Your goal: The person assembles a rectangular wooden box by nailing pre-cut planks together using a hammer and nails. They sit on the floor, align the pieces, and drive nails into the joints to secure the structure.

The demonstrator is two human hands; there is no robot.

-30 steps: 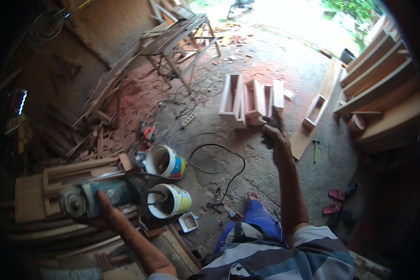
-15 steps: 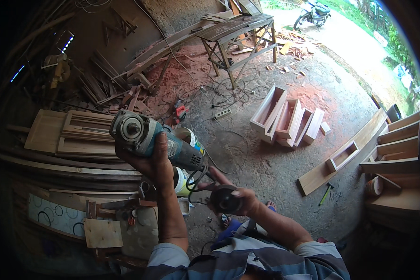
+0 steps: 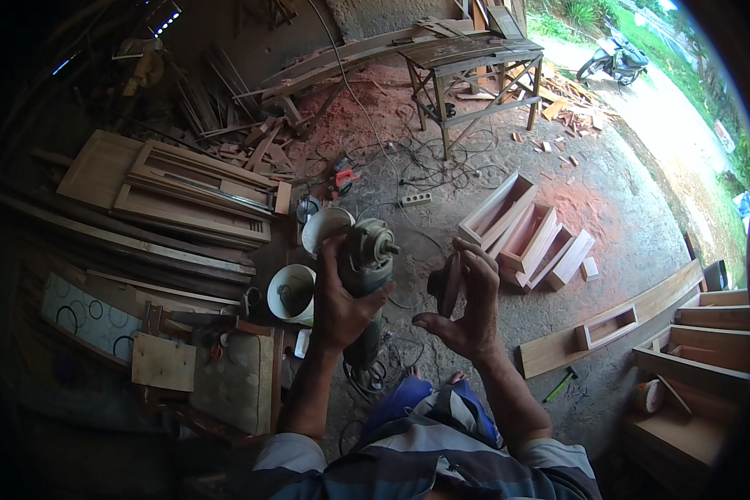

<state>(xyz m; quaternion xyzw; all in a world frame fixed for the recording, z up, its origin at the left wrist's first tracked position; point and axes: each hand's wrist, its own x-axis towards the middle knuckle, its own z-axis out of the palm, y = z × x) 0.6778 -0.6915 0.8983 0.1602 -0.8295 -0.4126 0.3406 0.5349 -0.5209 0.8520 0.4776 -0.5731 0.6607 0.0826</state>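
My left hand (image 3: 339, 307) is wrapped round the body of an angle grinder (image 3: 373, 265). The grinder stands nearly upright, its bare threaded spindle sticking out toward the right and its cord end hanging low. Just to the right, my right hand (image 3: 477, 312) grips a dark round disc with a raised hub (image 3: 449, 283), seen almost edge-on. Its hub side faces the spindle, and a gap separates the two. The fingers lie behind the disc, with the thumb stretched below it.
Two white buckets (image 3: 292, 292) stand left of the grinder. Open wooden drawer boxes (image 3: 521, 237) lie on the floor at the right, near a long plank (image 3: 550, 354) and a green-handled hammer (image 3: 562, 383). Cords trail past a power strip (image 3: 415, 200) toward a wooden workbench (image 3: 475, 52).
My left hand has brought the grinder rightward and turned it upright, spindle now facing right. My right hand has raised the disc from low in front of me and turned it edge-on.
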